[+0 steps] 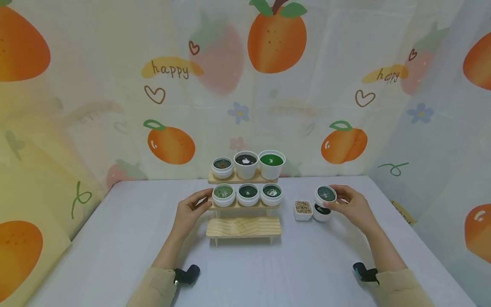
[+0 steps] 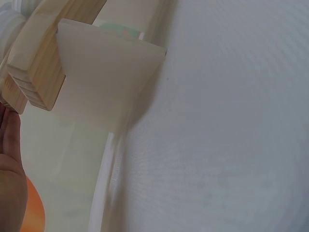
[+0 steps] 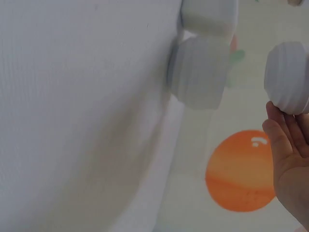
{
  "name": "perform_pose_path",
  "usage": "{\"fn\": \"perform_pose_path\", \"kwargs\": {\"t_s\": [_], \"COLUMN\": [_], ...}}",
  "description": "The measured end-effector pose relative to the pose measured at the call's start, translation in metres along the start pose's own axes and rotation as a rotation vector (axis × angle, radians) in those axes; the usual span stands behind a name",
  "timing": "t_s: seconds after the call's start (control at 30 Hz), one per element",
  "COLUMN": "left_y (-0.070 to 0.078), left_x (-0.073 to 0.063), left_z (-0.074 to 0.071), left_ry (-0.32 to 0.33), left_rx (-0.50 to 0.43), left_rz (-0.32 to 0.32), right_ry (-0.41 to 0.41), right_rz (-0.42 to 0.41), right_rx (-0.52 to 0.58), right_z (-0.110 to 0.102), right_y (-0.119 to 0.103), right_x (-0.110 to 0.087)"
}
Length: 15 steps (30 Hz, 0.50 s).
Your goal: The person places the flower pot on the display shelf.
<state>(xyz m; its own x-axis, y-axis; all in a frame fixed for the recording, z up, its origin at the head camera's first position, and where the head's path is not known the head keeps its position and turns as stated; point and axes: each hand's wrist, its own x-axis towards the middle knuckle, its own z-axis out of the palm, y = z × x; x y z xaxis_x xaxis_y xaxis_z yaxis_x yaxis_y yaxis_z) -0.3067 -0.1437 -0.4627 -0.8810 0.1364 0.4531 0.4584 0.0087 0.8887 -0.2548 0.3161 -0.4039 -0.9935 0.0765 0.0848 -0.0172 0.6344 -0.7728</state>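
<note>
In the head view my right hand (image 1: 350, 207) holds a small round white pot (image 1: 326, 194) with dark green contents. The right wrist view shows that pot (image 3: 287, 77) raised off the table at my fingertips (image 3: 271, 126). Below it, a similar pot (image 1: 321, 212) with a dark top stands on the table. My left hand (image 1: 192, 209) touches the left end of the middle wooden shelf (image 1: 245, 206), fingers fairly straight, beside a pot (image 1: 223, 195) with light green contents. Two dark green pots, a middle one (image 1: 248, 194) and a right one (image 1: 271, 194), share that shelf.
A square white dish (image 1: 303, 210) of beige granules stands left of the lower loose pot. The back shelf (image 1: 253, 178) bears a small pot (image 1: 222, 167) and two taller cups, one dark (image 1: 246, 164), one bright green (image 1: 272, 164). A bare low wooden shelf (image 1: 243, 227) is in front.
</note>
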Motion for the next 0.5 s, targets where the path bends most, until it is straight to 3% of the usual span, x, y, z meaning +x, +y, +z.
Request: {"fn": "perform_pose_path", "kwargs": {"t_s": [0.23,0.5], "left_y": [-0.001,-0.003], "left_x": [0.001,0.001], "left_z": [-0.001,-0.001], "left_ry": [0.005,0.008], "left_rx": [0.01,0.013], "left_rz": [-0.021,-0.015], "right_ry": [-0.039,-0.119], "right_rz": [-0.07,-0.088], "right_rx": [0.063,0.139], "right_z": [0.01,0.026], "right_y": [-0.016,-0.025], "right_x": [-0.006,-0.011]}}
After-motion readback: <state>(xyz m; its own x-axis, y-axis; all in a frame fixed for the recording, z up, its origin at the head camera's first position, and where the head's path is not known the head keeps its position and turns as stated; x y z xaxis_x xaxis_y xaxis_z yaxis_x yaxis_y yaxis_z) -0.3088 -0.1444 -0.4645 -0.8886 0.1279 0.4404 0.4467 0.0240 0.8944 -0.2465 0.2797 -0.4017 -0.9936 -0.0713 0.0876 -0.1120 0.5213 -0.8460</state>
